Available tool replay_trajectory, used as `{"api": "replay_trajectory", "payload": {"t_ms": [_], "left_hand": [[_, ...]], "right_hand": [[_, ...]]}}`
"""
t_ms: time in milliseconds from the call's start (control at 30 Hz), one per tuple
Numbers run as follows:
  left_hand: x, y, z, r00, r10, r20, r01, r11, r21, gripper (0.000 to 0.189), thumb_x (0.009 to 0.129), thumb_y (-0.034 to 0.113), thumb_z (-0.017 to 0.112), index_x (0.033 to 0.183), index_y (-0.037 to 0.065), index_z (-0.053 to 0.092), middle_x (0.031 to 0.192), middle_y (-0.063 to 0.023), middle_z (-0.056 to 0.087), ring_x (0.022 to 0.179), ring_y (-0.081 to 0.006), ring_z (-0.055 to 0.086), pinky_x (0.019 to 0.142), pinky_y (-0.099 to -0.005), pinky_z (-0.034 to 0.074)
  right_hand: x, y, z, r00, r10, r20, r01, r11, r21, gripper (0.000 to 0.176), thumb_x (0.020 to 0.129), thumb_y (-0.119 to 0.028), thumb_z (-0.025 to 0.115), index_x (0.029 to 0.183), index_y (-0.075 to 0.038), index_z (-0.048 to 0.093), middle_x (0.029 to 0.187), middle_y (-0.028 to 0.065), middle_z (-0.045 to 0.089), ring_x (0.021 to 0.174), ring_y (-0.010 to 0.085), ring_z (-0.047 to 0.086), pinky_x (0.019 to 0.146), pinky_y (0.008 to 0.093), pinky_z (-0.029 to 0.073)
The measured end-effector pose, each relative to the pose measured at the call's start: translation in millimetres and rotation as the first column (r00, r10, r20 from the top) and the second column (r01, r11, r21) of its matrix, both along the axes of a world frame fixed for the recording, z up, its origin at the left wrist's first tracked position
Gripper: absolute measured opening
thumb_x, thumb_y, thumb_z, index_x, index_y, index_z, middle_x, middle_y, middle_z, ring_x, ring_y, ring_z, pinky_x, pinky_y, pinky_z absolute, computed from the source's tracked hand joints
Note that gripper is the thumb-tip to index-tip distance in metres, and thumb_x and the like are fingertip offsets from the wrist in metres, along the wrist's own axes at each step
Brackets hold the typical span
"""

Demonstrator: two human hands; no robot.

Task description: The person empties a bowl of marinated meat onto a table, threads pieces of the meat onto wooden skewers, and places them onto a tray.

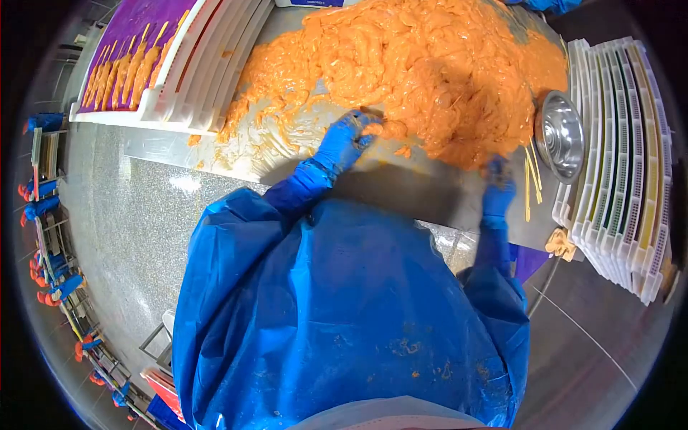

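Note:
A large heap of orange, wet-looking marinated meat strips (430, 79) covers the back of the metal table (401, 190). In its blue glove, my left hand (345, 140) is at the near edge of the heap, fingers curled on a small piece of meat (373, 130). My right hand (499, 183), also gloved, is smeared by motion close to the heap's right front edge. Just right of it lie several thin wooden skewers (531, 179); whether its fingers hold one cannot be made out.
A steel bowl (561, 136) sits tilted beside the skewers. White stacked trays (623, 165) stand at the right, with a beige scrap (560, 244) near them. At upper left, a stack of white trays (228, 64) carries skewered meat (129, 72) on purple lining. Other people in blue work along the far left.

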State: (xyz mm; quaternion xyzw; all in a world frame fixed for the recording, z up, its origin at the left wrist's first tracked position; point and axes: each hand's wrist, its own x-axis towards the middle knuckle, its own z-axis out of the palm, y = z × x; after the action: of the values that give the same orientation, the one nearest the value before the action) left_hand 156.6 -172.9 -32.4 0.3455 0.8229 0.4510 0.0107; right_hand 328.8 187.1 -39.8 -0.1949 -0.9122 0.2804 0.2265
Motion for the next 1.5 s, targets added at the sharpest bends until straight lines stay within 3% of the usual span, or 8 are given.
{"api": "replay_trajectory", "payload": {"t_ms": [233,433,600,700,1000,1167,1400,1500], "left_hand": [[-7.1,-29.8,71.6,0.8,0.137,0.584,-0.396,0.852,0.342,0.027,0.09,0.007,0.064,0.117,0.003,0.061,0.105,-0.0079,0.066,0.095,-0.0136,0.061,0.088,-0.0277,0.049],[39.5,-50.0,104.3,0.954,0.077,0.289,-0.009,0.973,-0.23,0.043,0.084,0.003,0.069,0.126,0.004,0.057,0.111,-0.01,0.066,0.092,-0.0171,0.063,0.083,-0.0294,0.05],[21.9,-57.4,72.3,0.925,0.327,0.194,-0.311,0.944,-0.106,0.036,0.084,0.004,0.067,0.12,0.01,0.064,0.12,-0.0151,0.063,0.108,-0.0271,0.062,0.092,-0.0342,0.05],[17.1,-55.2,16.4,0.971,-0.146,-0.187,0.115,0.979,-0.168,0.031,0.085,0.002,0.059,0.113,0.013,0.068,0.119,-0.0109,0.063,0.112,-0.0294,0.058,0.094,-0.0382,0.049],[-89.1,-22.9,56.0,0.931,0.262,0.253,-0.329,0.903,0.277,0.02,0.091,0.009,0.059,0.109,0.006,0.069,0.111,-0.0154,0.067,0.103,-0.0226,0.064,0.09,-0.0355,0.049],[-252.1,42.4,106.7,0.832,0.526,-0.178,-0.494,0.847,0.196,0.031,0.083,0.024,0.072,0.101,-0.001,0.064,0.102,-0.0195,0.068,0.09,-0.0318,0.066,0.081,-0.0397,0.052],[-344.2,73.1,77.3,0.706,0.708,-0.037,-0.708,0.706,-0.009,0.032,0.078,0.013,0.073,0.1,-0.002,0.056,0.079,-0.0185,0.065,0.074,-0.0331,0.067,0.069,-0.0436,0.054],[-354.1,38.8,71.6,0.686,0.094,0.722,-0.536,0.737,0.413,0.012,0.089,0.009,0.062,0.098,0.0,0.061,0.082,-0.0068,0.066,0.069,-0.0121,0.062,0.058,-0.022,0.05]], "right_hand": [[-13.8,-128.7,-2.7,0.986,0.165,0.038,-0.157,0.975,-0.159,0.021,0.093,-0.014,0.062,0.112,-0.005,0.067,0.105,0.0134,0.069,0.096,0.024,0.067,0.087,0.0338,0.05],[-10.9,-139.4,-8.6,0.993,0.116,0.033,-0.106,0.972,-0.21,0.021,0.094,-0.016,0.06,0.111,-0.007,0.068,0.106,0.0152,0.068,0.101,0.0292,0.065,0.087,0.0372,0.051],[-11.4,-151.5,-1.2,0.979,0.201,-0.044,-0.206,0.964,-0.171,0.022,0.093,-0.015,0.058,0.112,-0.008,0.068,0.104,0.0159,0.068,0.097,0.0305,0.065,0.084,0.0387,0.051],[-13.8,-165.2,3.4,0.922,0.387,-0.012,-0.387,0.92,-0.059,0.024,0.09,-0.013,0.059,0.112,-0.009,0.068,0.101,0.0152,0.068,0.087,0.0326,0.065,0.076,0.0401,0.053],[-23.4,-157.9,-17.7,0.948,0.308,-0.084,-0.305,0.951,0.048,0.027,0.084,-0.014,0.064,0.11,-0.012,0.068,0.098,0.0155,0.068,0.077,0.0345,0.065,0.066,0.0432,0.053],[-23.9,-157.9,-24.7,0.958,0.258,0.124,-0.259,0.966,-0.009,0.033,0.08,-0.014,0.066,0.113,-0.014,0.068,0.1,0.0143,0.069,0.087,0.0333,0.066,0.072,0.0418,0.054],[-39.2,-158.3,-8.8,0.962,0.265,0.071,-0.259,0.962,-0.081,0.036,0.078,-0.011,0.065,0.113,-0.018,0.068,0.104,0.0107,0.069,0.092,0.0297,0.067,0.078,0.0398,0.054],[-42.4,-162.1,-1.1,0.963,0.269,-0.001,-0.268,0.959,-0.09,0.036,0.079,-0.01,0.064,0.113,-0.018,0.068,0.103,0.0095,0.07,0.092,0.029,0.067,0.078,0.0398,0.054]]}}
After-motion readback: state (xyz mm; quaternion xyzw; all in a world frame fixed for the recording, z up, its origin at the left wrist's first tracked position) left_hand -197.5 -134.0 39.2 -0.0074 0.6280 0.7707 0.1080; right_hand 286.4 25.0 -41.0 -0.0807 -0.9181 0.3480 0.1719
